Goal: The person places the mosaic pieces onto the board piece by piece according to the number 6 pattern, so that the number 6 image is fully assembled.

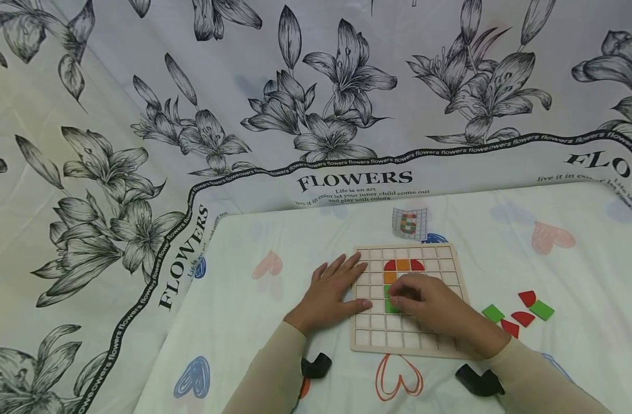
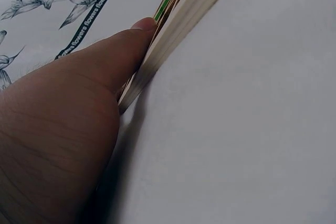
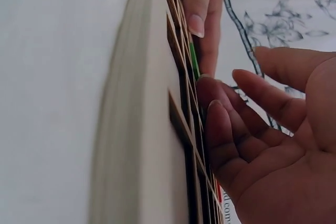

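Observation:
A wooden grid board (image 1: 378, 339) lies on the table with several coloured tiles set in its cells. Red quarter-round tiles (image 1: 390, 265) flank an orange tile (image 1: 402, 265) along the top, with another orange tile (image 1: 390, 278) below. Lower in that column sits a green tile (image 1: 391, 306), also showing in the right wrist view as a green edge (image 3: 194, 59). My right hand (image 1: 432, 302) touches it with bent fingertips, the other fingers spread. My left hand (image 1: 331, 296) rests on the board's left edge, fingers spread, thumb lying over the frame.
Loose red pieces (image 1: 523, 318) and green squares (image 1: 542, 310) lie right of the board, beside my right forearm. Behind the board is a small printed pattern card (image 1: 410, 223). A flower-printed curtain (image 1: 341, 103) hangs behind the heart-patterned tablecloth (image 1: 233, 345).

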Available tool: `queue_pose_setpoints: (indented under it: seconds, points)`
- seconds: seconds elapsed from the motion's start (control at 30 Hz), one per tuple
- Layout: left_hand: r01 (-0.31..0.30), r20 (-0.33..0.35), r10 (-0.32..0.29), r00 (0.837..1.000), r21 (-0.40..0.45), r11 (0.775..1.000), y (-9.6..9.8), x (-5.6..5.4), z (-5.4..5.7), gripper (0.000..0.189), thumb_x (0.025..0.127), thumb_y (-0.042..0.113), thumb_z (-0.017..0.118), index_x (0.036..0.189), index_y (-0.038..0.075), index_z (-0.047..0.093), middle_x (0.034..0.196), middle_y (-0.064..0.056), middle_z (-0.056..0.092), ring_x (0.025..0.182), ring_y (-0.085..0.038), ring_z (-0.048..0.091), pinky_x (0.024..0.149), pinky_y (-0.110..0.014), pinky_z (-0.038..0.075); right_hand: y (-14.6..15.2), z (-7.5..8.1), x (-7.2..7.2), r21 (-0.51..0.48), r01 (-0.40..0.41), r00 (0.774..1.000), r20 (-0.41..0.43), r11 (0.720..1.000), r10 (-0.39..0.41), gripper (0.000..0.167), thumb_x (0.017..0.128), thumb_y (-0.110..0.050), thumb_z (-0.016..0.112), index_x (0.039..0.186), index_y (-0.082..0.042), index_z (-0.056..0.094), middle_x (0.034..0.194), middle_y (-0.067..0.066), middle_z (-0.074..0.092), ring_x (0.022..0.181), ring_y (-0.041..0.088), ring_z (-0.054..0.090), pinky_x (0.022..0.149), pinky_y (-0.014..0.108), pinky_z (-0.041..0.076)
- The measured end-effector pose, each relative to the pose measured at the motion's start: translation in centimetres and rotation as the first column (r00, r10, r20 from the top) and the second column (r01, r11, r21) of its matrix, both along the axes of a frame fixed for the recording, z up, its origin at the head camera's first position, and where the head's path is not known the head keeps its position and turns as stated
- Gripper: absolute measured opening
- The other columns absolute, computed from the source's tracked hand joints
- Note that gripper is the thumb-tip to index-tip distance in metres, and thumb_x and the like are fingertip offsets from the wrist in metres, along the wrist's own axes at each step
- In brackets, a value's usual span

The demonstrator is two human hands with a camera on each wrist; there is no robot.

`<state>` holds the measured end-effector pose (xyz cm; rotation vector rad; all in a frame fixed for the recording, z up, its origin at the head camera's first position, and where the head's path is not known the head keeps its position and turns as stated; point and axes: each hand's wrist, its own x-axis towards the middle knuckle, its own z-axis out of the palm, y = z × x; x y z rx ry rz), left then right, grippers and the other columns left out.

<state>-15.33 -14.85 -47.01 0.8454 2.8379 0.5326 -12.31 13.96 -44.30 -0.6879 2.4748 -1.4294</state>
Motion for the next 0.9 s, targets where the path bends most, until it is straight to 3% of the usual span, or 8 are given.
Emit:
queue_pose_setpoints:
  seconds: [0.2, 0.4, 0.53, 0.77, 0.9]
  points:
    - [0.002, 0.002, -0.002, 1.000, 0.017, 1.000, -0.1, 0.1, 0.0, 0.089, 0.102, 0.078, 0.053, 0.174, 0.032, 0.030, 0.180, 0.015, 0.011, 0.165, -0.016, 0.004, 0.128, -0.060, 0.007, 0.5, 0.0, -0.2, -0.108, -0.046, 0.995, 0.086, 0.993, 0.056, 0.021, 0.109, -0.030, 0.070, 0.121, -0.013, 0.075, 0.109, 0.000, 0.071, 0.097, 0.024, 0.066, 0.084, 0.033, 0.056]
    - [0.001, 0.006, -0.001, 1.000, 0.029, 1.000, 0.0, 0.1, 0.0, 0.089, 0.101, 0.078, 0.054, 0.174, 0.032, 0.032, 0.180, 0.016, 0.012, 0.165, -0.017, 0.005, 0.127, -0.061, 0.008, 1.0, 0.7, -0.4, -0.258, -0.071, 0.971, 0.202, 0.964, 0.126, 0.030, 0.116, -0.026, 0.057, 0.126, 0.000, 0.068, 0.105, 0.017, 0.072, 0.095, 0.035, 0.071, 0.076, 0.040, 0.061]
    - [-0.007, 0.020, 0.007, 1.000, 0.020, 1.000, 0.1, 0.0, -0.1, 0.090, 0.101, 0.079, 0.052, 0.174, 0.033, 0.030, 0.180, 0.018, 0.010, 0.165, -0.015, 0.003, 0.128, -0.059, 0.007, 1.4, 0.9, -0.6, -0.315, -0.054, 0.955, 0.260, 0.948, 0.141, 0.043, 0.120, -0.030, 0.044, 0.132, 0.006, 0.065, 0.115, 0.021, 0.071, 0.101, 0.036, 0.070, 0.080, 0.040, 0.062]
    - [-0.006, 0.020, 0.006, 1.000, 0.006, 1.000, 0.0, 0.1, -0.1, 0.090, 0.101, 0.080, 0.051, 0.175, 0.032, 0.029, 0.180, 0.018, 0.008, 0.165, -0.015, 0.002, 0.128, -0.058, 0.005, 1.7, 1.3, -0.7, -0.369, -0.145, 0.948, 0.214, 0.918, 0.236, 0.058, 0.123, -0.031, 0.022, 0.145, 0.011, 0.055, 0.126, 0.026, 0.067, 0.109, 0.041, 0.068, 0.083, 0.042, 0.063]
    - [-0.009, 0.011, 0.009, 1.000, -0.003, 1.000, 0.0, 0.1, 0.0, 0.091, 0.101, 0.081, 0.050, 0.175, 0.033, 0.028, 0.180, 0.018, 0.007, 0.165, -0.015, 0.001, 0.128, -0.058, 0.005, 1.8, 1.8, -0.6, -0.411, -0.186, 0.936, 0.201, 0.892, 0.288, 0.062, 0.122, -0.033, 0.016, 0.147, 0.008, 0.055, 0.128, 0.027, 0.065, 0.110, 0.044, 0.066, 0.085, 0.045, 0.062]
